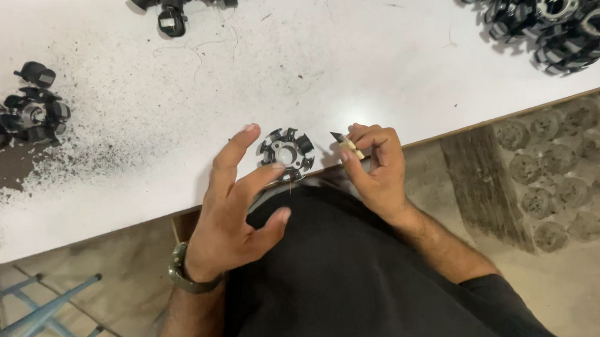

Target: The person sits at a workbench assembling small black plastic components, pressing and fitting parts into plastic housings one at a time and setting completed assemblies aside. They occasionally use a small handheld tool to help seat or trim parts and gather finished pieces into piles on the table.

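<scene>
Spreading open-fingered, the left hand (pixel 237 214) hovers just left of the round black stator core (pixel 286 153) lying flat near the bench (pixel 349 61) edge; right of it, the right hand (pixel 378 167) pinches a small knife (pixel 346 143), tip pointing up-left toward the core.

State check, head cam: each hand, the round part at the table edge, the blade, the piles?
left hand: open, fingers spread, fingertips by the round black part, holding nothing
right hand: shut on small knife
small knife: held, dark tip toward the part
round black part: flat on white table, near its edge
pile of black parts: heaped, far right
black debris: scattered at left
</scene>
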`<state>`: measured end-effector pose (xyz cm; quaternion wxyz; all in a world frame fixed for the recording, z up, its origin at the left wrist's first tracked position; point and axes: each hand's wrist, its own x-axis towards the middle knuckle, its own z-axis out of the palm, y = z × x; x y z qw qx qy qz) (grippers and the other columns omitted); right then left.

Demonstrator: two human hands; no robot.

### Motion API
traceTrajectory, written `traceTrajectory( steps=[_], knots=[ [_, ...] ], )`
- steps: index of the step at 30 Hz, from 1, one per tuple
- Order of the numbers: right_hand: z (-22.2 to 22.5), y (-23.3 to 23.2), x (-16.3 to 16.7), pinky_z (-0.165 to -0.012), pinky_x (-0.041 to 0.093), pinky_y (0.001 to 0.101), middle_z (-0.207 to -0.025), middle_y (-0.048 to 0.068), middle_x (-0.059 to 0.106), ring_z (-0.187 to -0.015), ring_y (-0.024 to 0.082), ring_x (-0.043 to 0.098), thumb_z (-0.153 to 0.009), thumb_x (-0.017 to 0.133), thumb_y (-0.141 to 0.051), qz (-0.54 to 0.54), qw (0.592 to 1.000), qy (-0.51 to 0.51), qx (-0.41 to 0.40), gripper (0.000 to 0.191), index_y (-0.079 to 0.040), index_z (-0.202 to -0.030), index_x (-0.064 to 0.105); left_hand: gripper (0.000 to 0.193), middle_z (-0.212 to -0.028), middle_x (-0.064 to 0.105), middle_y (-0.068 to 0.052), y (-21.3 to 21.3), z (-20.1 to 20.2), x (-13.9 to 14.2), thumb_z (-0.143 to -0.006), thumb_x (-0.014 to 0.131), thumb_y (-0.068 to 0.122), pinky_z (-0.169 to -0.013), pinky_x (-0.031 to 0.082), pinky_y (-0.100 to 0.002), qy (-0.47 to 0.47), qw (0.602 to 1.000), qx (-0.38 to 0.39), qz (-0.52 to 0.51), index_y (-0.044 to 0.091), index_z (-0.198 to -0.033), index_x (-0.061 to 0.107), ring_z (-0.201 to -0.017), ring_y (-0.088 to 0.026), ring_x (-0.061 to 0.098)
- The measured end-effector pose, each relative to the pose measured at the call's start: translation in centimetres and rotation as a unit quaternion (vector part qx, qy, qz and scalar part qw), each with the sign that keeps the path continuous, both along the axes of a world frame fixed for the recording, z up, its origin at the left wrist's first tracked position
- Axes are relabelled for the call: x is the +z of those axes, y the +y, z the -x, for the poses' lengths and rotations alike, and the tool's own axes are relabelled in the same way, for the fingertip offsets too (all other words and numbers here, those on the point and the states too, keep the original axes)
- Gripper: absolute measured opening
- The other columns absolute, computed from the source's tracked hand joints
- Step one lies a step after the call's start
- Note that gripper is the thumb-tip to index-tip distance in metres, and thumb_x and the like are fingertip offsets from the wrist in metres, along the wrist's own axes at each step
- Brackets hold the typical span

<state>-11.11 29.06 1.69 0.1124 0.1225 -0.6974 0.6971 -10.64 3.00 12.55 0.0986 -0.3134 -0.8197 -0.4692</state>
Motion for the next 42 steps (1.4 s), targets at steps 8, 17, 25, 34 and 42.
traceTrajectory(
  steps=[8,17,25,34,42],
  knots=[
    [-0.8,-2.7,2.0,-0.124,0.039,0.0545,-0.108,0.008,0.066,-0.105,0.024,0.066,-0.093,0.072,0.002,-0.195,0.978,0.066,-0.014,0.032,-0.008,-0.116,0.051,0.025,-0.132,0.059,-0.015,3.8,2.2,-2.8,-0.085,0.078,0.016,-0.102,0.048,-0.051,-0.008,0.978,0.107,0.178,0.004,-0.104,0.067,-0.131,-0.036,0.053],
    [-0.4,-4.8,2.7,-0.119,0.042,0.0576,-0.104,0.01,0.068,-0.103,0.029,0.069,-0.084,0.077,0.002,-0.286,0.948,0.136,-0.011,0.03,-0.007,-0.107,0.059,0.019,-0.13,0.064,-0.009,1.7,0.9,-5.1,-0.086,0.076,0.007,-0.095,0.052,-0.044,-0.016,0.982,0.154,0.107,0.007,-0.104,0.069,-0.114,-0.032,0.063],
    [-1.0,-6.2,4.1,-0.118,0.044,0.057,-0.101,0.01,0.067,-0.097,0.027,0.068,-0.086,0.077,0.001,-0.328,0.935,0.136,0.005,0.026,-0.006,-0.107,0.063,0.018,-0.134,0.062,-0.012,0.7,0.1,-5.8,-0.085,0.077,0.006,-0.103,0.048,-0.046,-0.011,0.986,0.156,0.066,0.006,-0.102,0.07,-0.125,-0.032,0.058],
    [-0.3,-6.2,5.9,-0.118,0.045,0.057,-0.092,0.003,0.068,-0.079,0.023,0.067,-0.089,0.076,-0.002,-0.321,0.943,0.083,0.032,0.02,-0.009,-0.103,0.064,0.017,-0.131,0.063,-0.011,0.3,-0.2,-5.2,-0.084,0.079,0.009,-0.103,0.045,-0.046,-0.043,0.987,0.149,0.05,0.008,-0.099,0.072,-0.123,-0.031,0.058],
    [-0.3,-5.7,5.8,-0.117,0.047,0.0545,-0.095,0.005,0.068,-0.079,0.022,0.067,-0.09,0.075,-0.001,-0.309,0.946,0.089,0.026,0.02,-0.007,-0.105,0.063,0.014,-0.131,0.063,-0.01,2.6,-0.4,-6.8,-0.086,0.076,0.005,-0.101,0.049,-0.047,-0.007,0.973,0.227,0.049,0.005,-0.092,0.064,-0.116,-0.031,0.061]
  ],
)
